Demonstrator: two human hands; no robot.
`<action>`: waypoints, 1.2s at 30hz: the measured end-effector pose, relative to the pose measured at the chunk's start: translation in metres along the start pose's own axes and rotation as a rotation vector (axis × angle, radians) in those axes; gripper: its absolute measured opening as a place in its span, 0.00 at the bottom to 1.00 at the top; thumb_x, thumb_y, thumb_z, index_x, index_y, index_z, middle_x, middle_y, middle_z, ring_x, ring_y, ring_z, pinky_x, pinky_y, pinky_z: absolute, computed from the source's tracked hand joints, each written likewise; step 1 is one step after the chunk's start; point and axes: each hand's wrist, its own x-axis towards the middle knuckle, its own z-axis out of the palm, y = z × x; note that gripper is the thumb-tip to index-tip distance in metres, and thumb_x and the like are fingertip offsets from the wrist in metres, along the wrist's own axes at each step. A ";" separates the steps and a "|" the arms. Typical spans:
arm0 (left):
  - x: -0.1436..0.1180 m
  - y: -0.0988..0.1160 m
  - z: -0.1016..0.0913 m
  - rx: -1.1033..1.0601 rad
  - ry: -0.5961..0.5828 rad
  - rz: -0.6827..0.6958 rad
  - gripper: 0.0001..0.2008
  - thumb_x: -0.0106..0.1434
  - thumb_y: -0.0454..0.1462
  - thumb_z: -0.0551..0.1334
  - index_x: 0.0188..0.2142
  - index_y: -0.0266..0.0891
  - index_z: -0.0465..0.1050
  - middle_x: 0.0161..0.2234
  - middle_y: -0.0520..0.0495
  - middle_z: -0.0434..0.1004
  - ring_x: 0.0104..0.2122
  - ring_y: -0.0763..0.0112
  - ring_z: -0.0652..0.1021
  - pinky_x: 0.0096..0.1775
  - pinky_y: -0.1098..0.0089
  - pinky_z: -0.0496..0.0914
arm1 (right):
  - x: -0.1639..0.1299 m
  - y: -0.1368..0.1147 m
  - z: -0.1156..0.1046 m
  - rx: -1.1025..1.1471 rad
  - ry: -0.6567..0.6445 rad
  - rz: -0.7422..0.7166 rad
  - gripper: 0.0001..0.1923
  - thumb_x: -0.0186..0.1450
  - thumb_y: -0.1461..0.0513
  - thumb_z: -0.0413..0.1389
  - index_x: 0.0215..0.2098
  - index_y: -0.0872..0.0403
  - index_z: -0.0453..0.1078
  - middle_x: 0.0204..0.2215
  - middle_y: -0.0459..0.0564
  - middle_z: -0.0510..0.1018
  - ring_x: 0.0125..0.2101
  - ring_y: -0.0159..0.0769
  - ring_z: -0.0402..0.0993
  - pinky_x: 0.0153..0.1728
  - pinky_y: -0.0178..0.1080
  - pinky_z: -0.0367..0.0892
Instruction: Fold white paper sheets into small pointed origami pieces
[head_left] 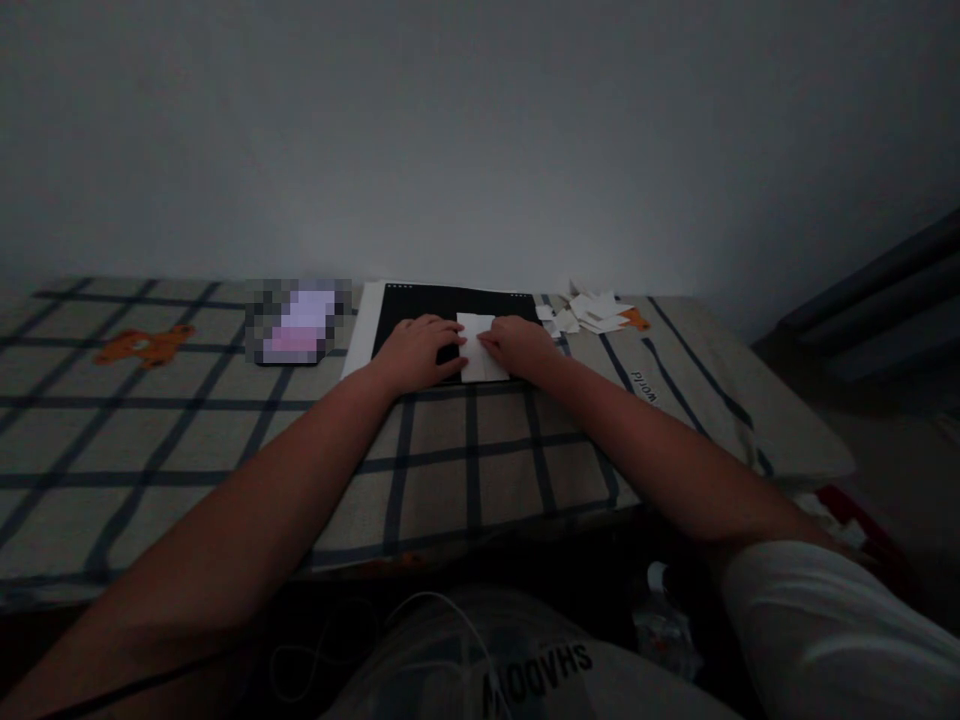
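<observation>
A small piece of white paper (474, 362) with faint crease lines lies on a black sheet or board (412, 305). My left hand (420, 352) rests on the black surface with fingers stretched apart, its fingertips touching the paper's left edge. From the other side my right hand (523, 345) has its fingers curled together, thumb and index finger against the paper's right part. How firmly it grips the paper is hard to make out in the dim light.
Right of the board lies a pile of white paper pieces (596, 310). A phone (300, 325), blurred out, is on the left of the checked tablecloth (225, 430). A wall runs behind the table. Below the front edge are a white cable (450, 600) and a clear bottle (664, 630).
</observation>
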 end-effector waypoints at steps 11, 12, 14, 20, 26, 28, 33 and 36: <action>0.001 0.001 0.002 -0.021 -0.001 -0.002 0.20 0.68 0.49 0.58 0.53 0.44 0.77 0.63 0.48 0.71 0.61 0.55 0.68 0.57 0.54 0.63 | 0.016 0.003 0.002 0.062 0.059 -0.013 0.22 0.74 0.57 0.43 0.46 0.54 0.79 0.47 0.59 0.82 0.47 0.46 0.78 0.44 0.41 0.67; 0.001 0.000 0.002 -0.022 0.001 -0.002 0.20 0.68 0.49 0.58 0.53 0.44 0.77 0.63 0.48 0.71 0.61 0.55 0.68 0.57 0.54 0.62 | 0.018 0.003 0.002 0.070 0.053 0.000 0.23 0.74 0.56 0.43 0.47 0.54 0.79 0.47 0.59 0.82 0.47 0.46 0.78 0.44 0.41 0.67; 0.001 0.000 0.003 -0.024 0.010 -0.002 0.20 0.68 0.49 0.59 0.53 0.44 0.77 0.62 0.47 0.72 0.61 0.55 0.68 0.57 0.54 0.62 | 0.021 0.003 0.002 0.085 0.044 0.030 0.24 0.75 0.56 0.42 0.51 0.54 0.78 0.49 0.59 0.81 0.47 0.47 0.78 0.44 0.42 0.68; 0.002 -0.001 0.004 -0.024 0.021 0.005 0.20 0.68 0.50 0.59 0.52 0.44 0.77 0.62 0.48 0.72 0.60 0.55 0.69 0.56 0.54 0.63 | 0.028 0.003 0.003 0.098 0.030 0.021 0.22 0.74 0.56 0.43 0.57 0.51 0.74 0.51 0.58 0.81 0.48 0.48 0.77 0.44 0.43 0.69; 0.001 0.000 0.004 -0.021 0.021 -0.009 0.21 0.68 0.49 0.58 0.54 0.44 0.76 0.63 0.47 0.71 0.61 0.54 0.68 0.57 0.54 0.62 | 0.022 0.012 0.009 0.046 0.058 -0.120 0.21 0.74 0.57 0.46 0.59 0.55 0.72 0.50 0.61 0.79 0.48 0.48 0.75 0.45 0.44 0.67; 0.000 0.000 0.004 -0.022 0.019 -0.002 0.21 0.68 0.49 0.58 0.55 0.44 0.75 0.63 0.47 0.71 0.61 0.55 0.68 0.57 0.54 0.62 | 0.016 0.018 0.011 0.047 0.099 -0.164 0.21 0.74 0.57 0.48 0.59 0.54 0.72 0.50 0.61 0.77 0.48 0.47 0.74 0.46 0.43 0.66; 0.000 0.000 0.004 -0.007 0.030 0.005 0.22 0.68 0.50 0.58 0.56 0.42 0.74 0.62 0.46 0.72 0.60 0.55 0.69 0.56 0.55 0.64 | -0.002 0.029 0.014 0.120 0.177 -0.379 0.20 0.72 0.53 0.53 0.55 0.52 0.76 0.53 0.57 0.76 0.51 0.46 0.69 0.50 0.45 0.63; -0.001 0.000 0.003 0.003 0.055 -0.004 0.22 0.68 0.50 0.58 0.55 0.41 0.74 0.59 0.46 0.74 0.58 0.55 0.71 0.55 0.56 0.64 | -0.011 0.029 0.014 0.134 0.220 -0.435 0.25 0.67 0.45 0.57 0.53 0.50 0.77 0.55 0.56 0.76 0.54 0.50 0.67 0.52 0.48 0.60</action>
